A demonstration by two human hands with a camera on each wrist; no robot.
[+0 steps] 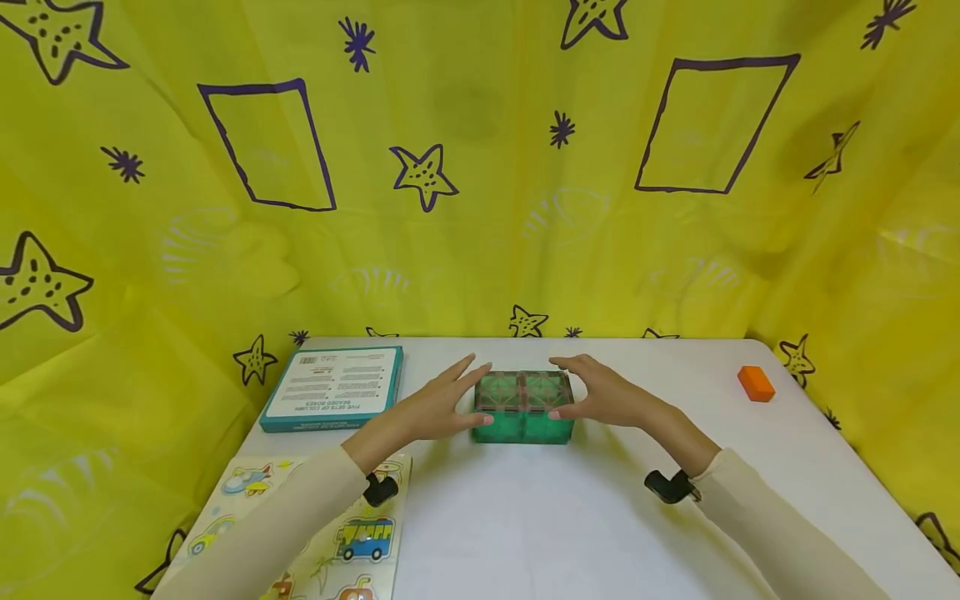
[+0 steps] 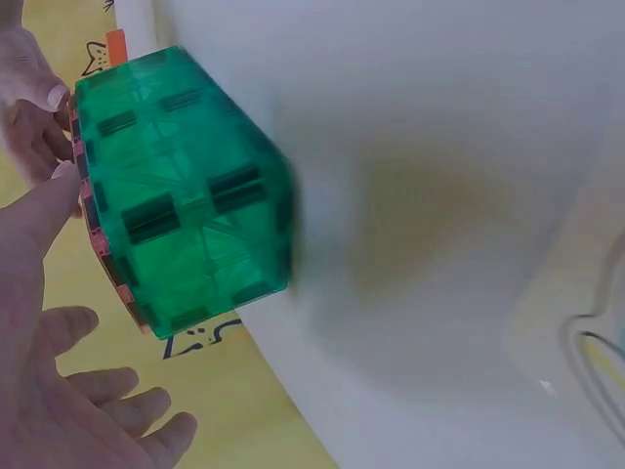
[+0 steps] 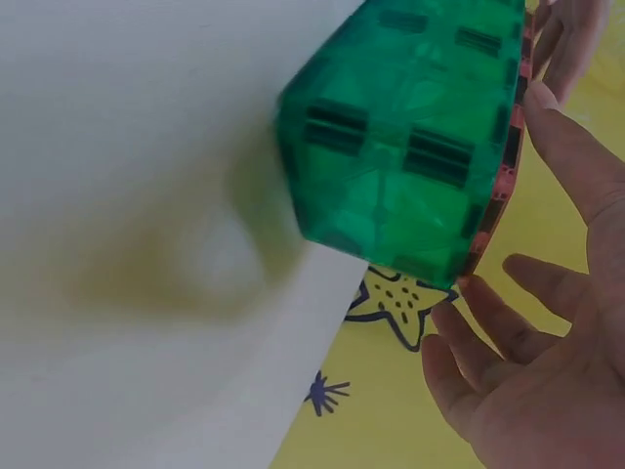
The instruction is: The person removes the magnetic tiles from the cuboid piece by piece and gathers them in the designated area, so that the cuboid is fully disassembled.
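Note:
A box-shaped block of translucent magnetic tiles sits on the white table, green on its sides with reddish-edged tiles on top. At its left end is my left hand, fingers spread. In the left wrist view the left thumb reaches the reddish top edge of the green tiles, while the other fingers stand off the block. My right hand is at the right end, thumb at the top front edge. The right wrist view has its fingertips close by the block's lower corner.
A teal-edged boxed set lies at the back left. Nearer, a picture puzzle board with vehicles lies partly under the left sleeve. An orange block rests at the far right. Yellow patterned curtain surrounds the table's back and sides.

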